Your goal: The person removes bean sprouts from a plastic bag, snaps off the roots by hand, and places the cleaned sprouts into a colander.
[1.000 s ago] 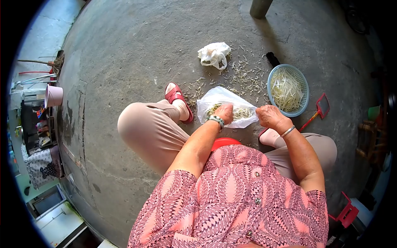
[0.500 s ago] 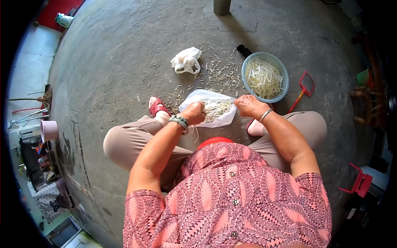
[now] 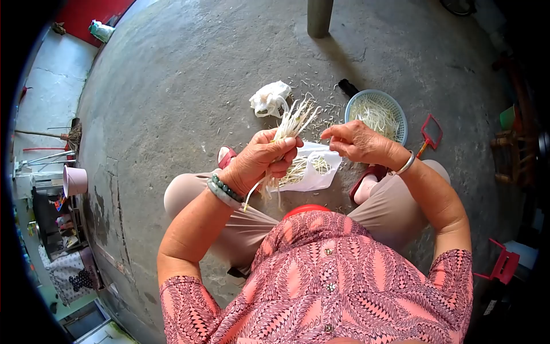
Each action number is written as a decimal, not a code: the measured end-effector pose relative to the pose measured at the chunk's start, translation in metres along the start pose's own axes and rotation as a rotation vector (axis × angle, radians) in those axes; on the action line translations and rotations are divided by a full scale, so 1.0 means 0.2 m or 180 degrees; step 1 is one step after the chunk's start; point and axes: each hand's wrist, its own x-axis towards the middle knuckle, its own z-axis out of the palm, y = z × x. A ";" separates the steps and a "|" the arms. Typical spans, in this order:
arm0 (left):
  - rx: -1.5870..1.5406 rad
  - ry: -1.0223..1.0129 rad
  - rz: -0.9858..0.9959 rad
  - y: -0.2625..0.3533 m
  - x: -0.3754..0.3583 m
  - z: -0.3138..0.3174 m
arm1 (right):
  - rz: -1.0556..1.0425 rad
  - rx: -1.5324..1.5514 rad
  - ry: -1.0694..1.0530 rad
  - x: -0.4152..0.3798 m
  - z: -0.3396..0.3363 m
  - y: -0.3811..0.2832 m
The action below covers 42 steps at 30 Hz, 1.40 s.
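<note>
My left hand (image 3: 264, 157) is wrapped round a bunch of white bean sprouts (image 3: 295, 122), their ends fanning out above and below the fist. To the right of the bunch is my right hand (image 3: 356, 139), its fingers bent and pressed together; whether anything small is between them is hidden. Below both hands lies an open white plastic bag (image 3: 326, 178) with more sprouts in it. Beyond my right hand, a light blue basket (image 3: 404, 127) holds a heap of sprouts and is partly covered by that hand.
A crumpled white bag (image 3: 268, 98) lies on the floor among scattered sprout bits. A red-framed swatter (image 3: 432, 132) is right of the basket. Farther out are a grey post (image 3: 319, 18), a pink bucket (image 3: 75, 181) at left and a red stool (image 3: 504, 264) at right.
My left hand has risen from the bag with a bunch of sprouts. My right hand has let go of the bag's edge and moved up beside the bunch. The view has shifted slightly.
</note>
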 end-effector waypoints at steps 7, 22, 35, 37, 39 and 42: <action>-0.0614 -0.0051 0.0363 -0.04 0.15 -0.02 | 0.0605 0.2496 0.0364 0.07 0.05 -0.03; -0.1150 0.1028 0.0629 -0.12 0.40 -0.05 | -0.1838 0.0278 0.1080 0.14 0.02 -0.13; -0.1629 0.0727 0.0623 -0.11 0.31 -0.04 | -0.0270 0.2348 0.1603 0.02 -0.08 -0.10; -0.1634 0.0654 0.0559 -0.09 0.29 -0.02 | -0.0343 0.2225 0.1638 0.04 -0.03 -0.10; -0.1553 0.0695 0.0535 -0.08 0.28 0.01 | -0.0839 0.0798 0.1601 0.06 -0.02 -0.07; -0.1404 0.0640 0.0628 -0.09 0.29 0.02 | -0.1653 -0.0823 0.1905 0.11 0.06 -0.08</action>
